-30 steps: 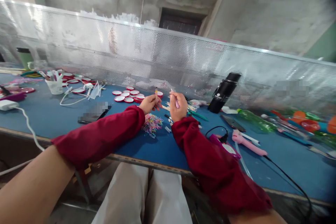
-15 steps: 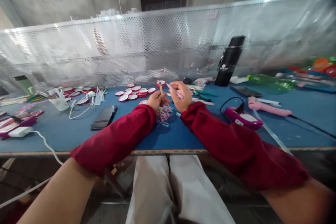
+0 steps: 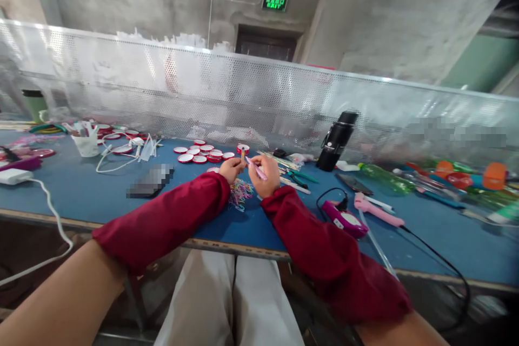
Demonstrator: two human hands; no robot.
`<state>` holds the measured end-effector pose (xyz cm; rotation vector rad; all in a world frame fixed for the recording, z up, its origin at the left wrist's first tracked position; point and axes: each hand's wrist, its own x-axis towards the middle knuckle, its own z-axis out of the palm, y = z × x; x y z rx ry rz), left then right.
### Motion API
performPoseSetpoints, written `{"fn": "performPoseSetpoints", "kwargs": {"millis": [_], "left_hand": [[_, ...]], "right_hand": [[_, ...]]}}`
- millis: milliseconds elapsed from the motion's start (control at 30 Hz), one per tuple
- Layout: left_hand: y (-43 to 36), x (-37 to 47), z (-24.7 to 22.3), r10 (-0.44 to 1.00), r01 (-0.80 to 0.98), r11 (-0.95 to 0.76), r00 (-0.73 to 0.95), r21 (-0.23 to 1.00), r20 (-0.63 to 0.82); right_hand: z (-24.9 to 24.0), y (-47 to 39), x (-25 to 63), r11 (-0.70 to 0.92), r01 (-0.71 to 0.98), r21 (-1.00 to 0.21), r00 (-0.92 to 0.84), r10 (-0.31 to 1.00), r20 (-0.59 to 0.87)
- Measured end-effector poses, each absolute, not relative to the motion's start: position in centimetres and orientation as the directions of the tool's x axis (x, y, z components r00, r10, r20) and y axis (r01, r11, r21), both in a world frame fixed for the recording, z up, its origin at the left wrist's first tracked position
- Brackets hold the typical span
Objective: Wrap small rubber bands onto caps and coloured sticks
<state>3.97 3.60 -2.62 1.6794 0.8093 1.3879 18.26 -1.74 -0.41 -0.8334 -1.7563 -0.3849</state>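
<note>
My left hand [image 3: 231, 170] pinches a small flat tan strip [image 3: 243, 154] that stands upright from the fingertips. Close beside it, my right hand [image 3: 266, 177] is closed round a slim pink pen-like tool [image 3: 258, 169], whose tip is near the strip; I cannot tell if they touch. Below both hands lies a tangled heap of thin, many-coloured loops [image 3: 241, 195]. Just beyond the fingers sits a red-rimmed round tin [image 3: 243, 148] with a white inside. Several similar shallow red-and-white discs [image 3: 199, 159] lie to its left.
A phone [image 3: 151, 180] lies left of my forearm. A white cup of sticks [image 3: 86, 146] stands farther left. To the right are a black bottle [image 3: 337, 140], green-handled pliers [image 3: 302, 177], a purple device [image 3: 344, 220] and a corded pink tool [image 3: 377, 210]. A perforated metal screen [image 3: 182, 92] borders the back.
The head view has tilted and turned, bringing an exit sign into sight. My right hand has brought the pink tool closer to the strip in my left hand.
</note>
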Motion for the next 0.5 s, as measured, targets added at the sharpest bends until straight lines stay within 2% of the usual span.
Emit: {"fn": "performPoseSetpoints", "kwargs": {"millis": [167, 500], "left_hand": [[3.06, 4.06, -2.50, 0.869, -0.027, -0.448, 0.220, 0.894, 0.443], [2.98, 4.13, -2.57, 0.855, -0.003, -0.482, 0.220, 0.876, 0.471]], "right_hand": [[-0.49, -1.79, 18.17, 0.707, 0.693, -0.145, -0.183, 0.366, 0.912], [-0.95, -0.86, 18.67, 0.703, 0.690, -0.173, -0.206, 0.420, 0.884]]}}
